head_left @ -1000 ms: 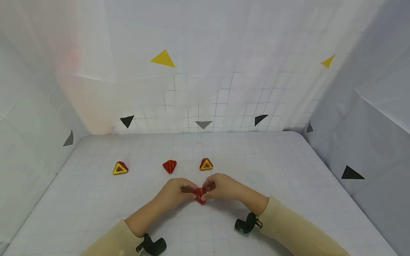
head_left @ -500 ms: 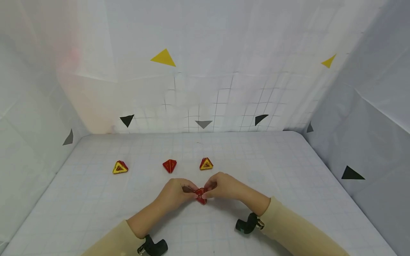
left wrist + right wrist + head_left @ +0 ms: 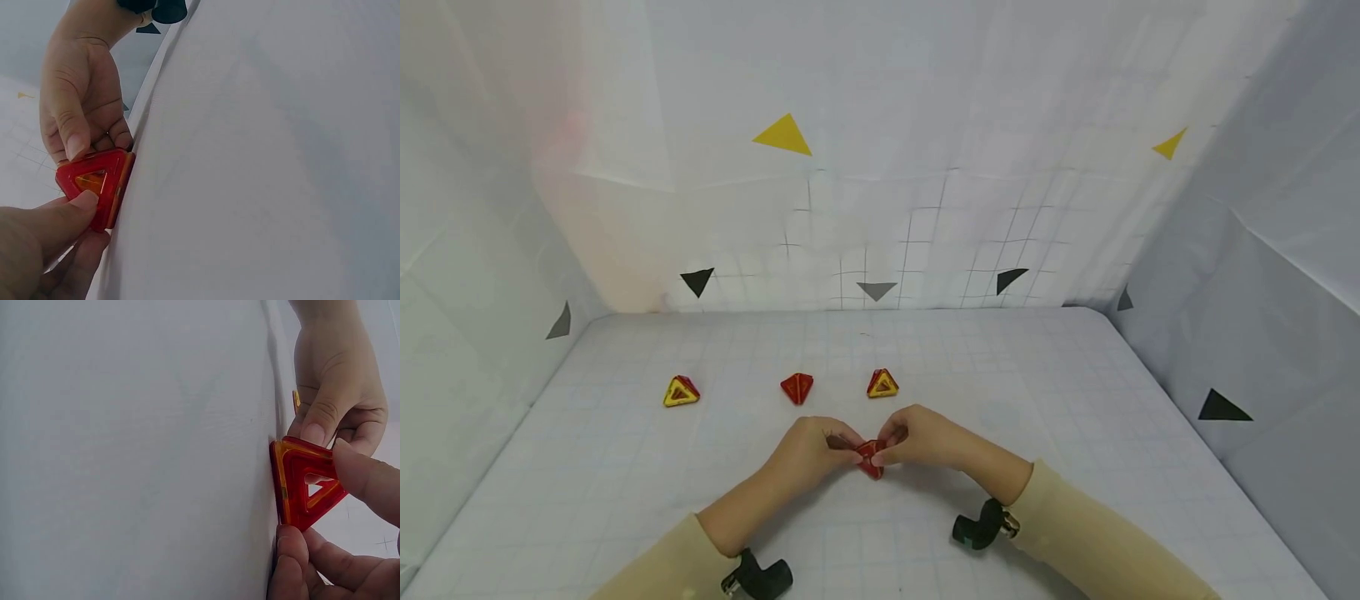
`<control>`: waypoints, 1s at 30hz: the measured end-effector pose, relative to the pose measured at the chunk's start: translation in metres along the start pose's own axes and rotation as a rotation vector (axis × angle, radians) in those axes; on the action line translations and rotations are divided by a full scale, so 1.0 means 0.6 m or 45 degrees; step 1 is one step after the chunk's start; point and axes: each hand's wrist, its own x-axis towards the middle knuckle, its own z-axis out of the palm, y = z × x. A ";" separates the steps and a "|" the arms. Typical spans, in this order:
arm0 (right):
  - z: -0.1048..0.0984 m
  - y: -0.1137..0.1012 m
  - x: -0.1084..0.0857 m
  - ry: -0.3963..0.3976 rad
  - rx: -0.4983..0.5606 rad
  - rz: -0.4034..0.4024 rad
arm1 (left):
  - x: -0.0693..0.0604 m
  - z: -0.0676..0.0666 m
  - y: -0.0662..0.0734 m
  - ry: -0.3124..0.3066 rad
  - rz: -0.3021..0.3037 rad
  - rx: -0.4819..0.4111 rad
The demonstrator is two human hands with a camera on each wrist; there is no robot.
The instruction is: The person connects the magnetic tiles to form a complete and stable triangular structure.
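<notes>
Both hands meet over the white surface at the front middle, on a small pyramid of red triangular magnetic tiles (image 3: 870, 471). From the left, my left hand (image 3: 805, 454) pinches it, its thumb on a tile's face, as the left wrist view shows. My right hand (image 3: 928, 439) pinches the opposite side between thumb and fingers. In the right wrist view, the red tile pyramid (image 3: 299, 515) shows an open triangular centre and a lower edge at or near the surface; whether it touches is unclear. Fingers cover part of its back.
Beyond the hands lie a red tile pyramid (image 3: 797, 388) and a yellow-and-red pyramid (image 3: 882, 384). Another yellow-and-red pyramid (image 3: 682, 392) lies farther left. White sheeting (image 3: 880, 225) with triangle marks walls the back and sides of the table (image 3: 1000, 358).
Both hands have shifted very slightly to the right with the red tile pyramid, still pinching it. The other pyramids have stayed in place.
</notes>
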 end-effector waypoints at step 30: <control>-0.023 0.013 0.000 -0.084 -0.032 -0.294 | 0.005 -0.003 0.002 -0.077 -0.014 0.024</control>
